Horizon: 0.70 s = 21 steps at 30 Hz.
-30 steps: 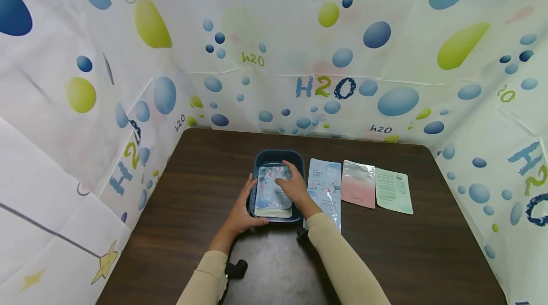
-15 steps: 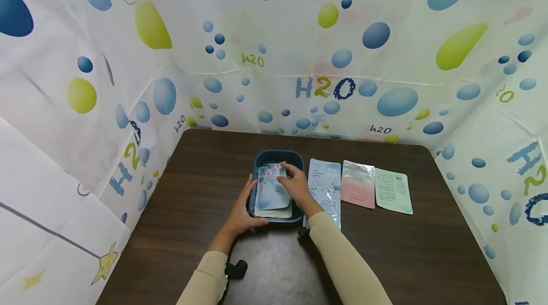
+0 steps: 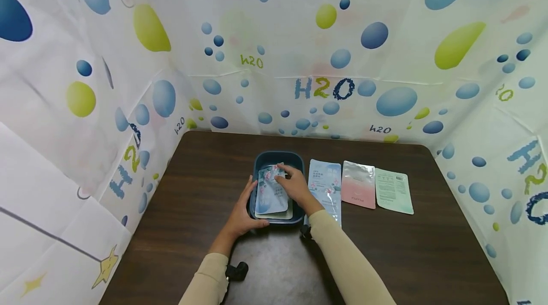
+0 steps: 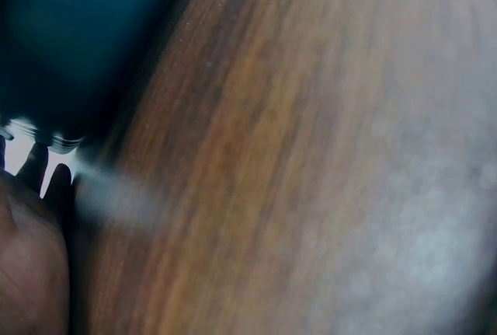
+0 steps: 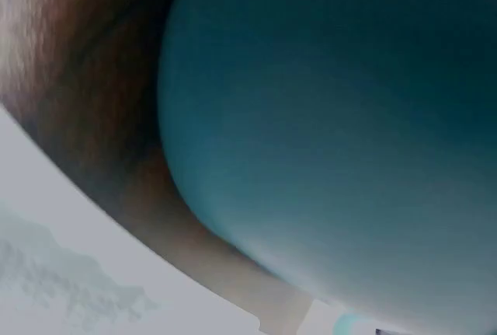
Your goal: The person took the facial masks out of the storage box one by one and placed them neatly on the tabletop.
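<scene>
On the table stands a dark blue plastic bin (image 3: 272, 154). My left hand (image 3: 240, 217) holds its near left corner, fingers along the left side and thumb at the front. Inside, a blue floral face mask packet (image 3: 272, 198) sits slightly askew over a pale green packet (image 3: 282, 216). The thumb and fingers of my right hand (image 3: 297, 187) pinch the blue packet near its far right corner. The bin wall (image 4: 70, 32) and part of the left hand show in the left wrist view. Only the bin's outer side (image 5: 326, 133) fills most of the right wrist view.
Right of the bin, a row of face mask packets lies on the dark wood table (image 3: 205, 172): a long blue one (image 3: 324, 176), partly under my right wrist, a pink and silver one (image 3: 358, 183) and a pale green one (image 3: 393, 190). A patterned curtain (image 3: 282, 24) surrounds the table.
The blue packet has turned and shifted slightly toward me and left, its near edge now slanted. My right fingers have gone from spread over it to pinching its corner. The left hand stays put.
</scene>
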### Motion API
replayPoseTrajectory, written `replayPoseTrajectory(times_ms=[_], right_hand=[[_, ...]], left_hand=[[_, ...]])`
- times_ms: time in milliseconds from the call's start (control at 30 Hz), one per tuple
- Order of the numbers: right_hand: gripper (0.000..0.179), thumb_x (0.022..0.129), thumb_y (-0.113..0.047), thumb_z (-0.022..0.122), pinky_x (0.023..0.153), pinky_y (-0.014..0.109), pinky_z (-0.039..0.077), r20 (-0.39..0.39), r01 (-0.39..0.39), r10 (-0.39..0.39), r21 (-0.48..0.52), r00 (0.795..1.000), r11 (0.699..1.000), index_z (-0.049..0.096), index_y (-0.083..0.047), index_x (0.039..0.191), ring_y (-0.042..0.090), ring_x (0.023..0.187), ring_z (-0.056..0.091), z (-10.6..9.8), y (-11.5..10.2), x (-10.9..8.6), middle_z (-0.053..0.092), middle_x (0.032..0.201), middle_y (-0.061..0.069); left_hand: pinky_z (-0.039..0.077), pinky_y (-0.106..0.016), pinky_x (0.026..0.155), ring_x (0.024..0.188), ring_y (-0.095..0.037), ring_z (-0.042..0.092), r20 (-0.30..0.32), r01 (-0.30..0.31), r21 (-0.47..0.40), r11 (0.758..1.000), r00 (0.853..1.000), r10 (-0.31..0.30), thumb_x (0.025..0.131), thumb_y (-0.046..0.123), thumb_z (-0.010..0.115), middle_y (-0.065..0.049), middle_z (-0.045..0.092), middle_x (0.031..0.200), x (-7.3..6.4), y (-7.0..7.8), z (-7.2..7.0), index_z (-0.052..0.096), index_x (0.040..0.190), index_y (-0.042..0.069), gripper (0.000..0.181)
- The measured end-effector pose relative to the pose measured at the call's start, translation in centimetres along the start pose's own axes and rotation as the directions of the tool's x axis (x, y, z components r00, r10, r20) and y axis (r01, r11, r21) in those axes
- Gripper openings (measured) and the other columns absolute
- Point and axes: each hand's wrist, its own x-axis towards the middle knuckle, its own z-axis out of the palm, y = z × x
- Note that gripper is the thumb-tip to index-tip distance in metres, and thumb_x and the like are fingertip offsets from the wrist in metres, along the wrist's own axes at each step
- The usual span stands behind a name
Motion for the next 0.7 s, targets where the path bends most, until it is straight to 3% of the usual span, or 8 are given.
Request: replayPoseTrajectory(times_ms=[167, 267, 500, 700], right_hand=[[0.050, 0.099, -0.023, 0.064, 0.112, 0.050, 0.046, 0.027, 0.006, -0.005, -0.041, 1.000, 0.999, 0.056, -0.011, 0.147, 0.034, 0.138, 0.054, -0.3, -0.4, 0.2, 0.049, 0.156, 0.016], [0.051, 0.099, -0.021, 0.065, 0.107, 0.049, 0.050, 0.043, -0.012, 0.012, 0.010, 0.999, 1.000, 0.055, -0.011, 0.148, 0.034, 0.133, 0.058, -0.5, -0.5, 0.2, 0.049, 0.156, 0.016], [0.049, 0.100, -0.018, 0.064, 0.101, 0.043, 0.055, 0.049, -0.038, 0.032, 0.129, 0.998, 0.991, 0.055, -0.013, 0.148, 0.031, 0.129, 0.062, -1.1, -0.6, 0.2, 0.051, 0.156, 0.012], [0.049, 0.099, -0.015, 0.065, 0.108, 0.045, 0.051, 0.031, -0.026, 0.021, 0.171, 0.999, 0.985, 0.056, -0.013, 0.147, 0.029, 0.136, 0.057, -1.7, -0.8, 0.3, 0.052, 0.155, 0.009]], left_hand=[[0.016, -0.076, 0.117, 0.158, -0.045, 0.006, 0.001, 0.004, 0.004, 1.000, 1.000, -0.004, 0.060, 0.002, 0.096, -0.013, 0.001, 0.174, 0.1, 0.0, 0.1, 0.022, 0.163, 0.008, 0.127], [0.015, -0.076, 0.117, 0.157, -0.047, 0.005, 0.002, 0.013, 0.009, 1.000, 1.000, -0.013, 0.061, 0.001, 0.095, -0.016, 0.000, 0.173, 0.0, 0.6, 0.1, 0.022, 0.162, 0.003, 0.125], [0.016, -0.077, 0.115, 0.156, -0.051, 0.005, 0.013, 0.010, -0.042, 0.999, 1.000, -0.010, 0.063, 0.004, 0.095, -0.023, 0.003, 0.172, -0.3, 3.6, -0.4, 0.024, 0.159, -0.004, 0.120], [0.015, -0.076, 0.116, 0.156, -0.051, 0.005, 0.012, -0.002, -0.047, 0.999, 1.000, 0.003, 0.062, 0.005, 0.096, -0.023, 0.002, 0.171, -0.3, 3.7, -0.4, 0.024, 0.159, -0.005, 0.121]])
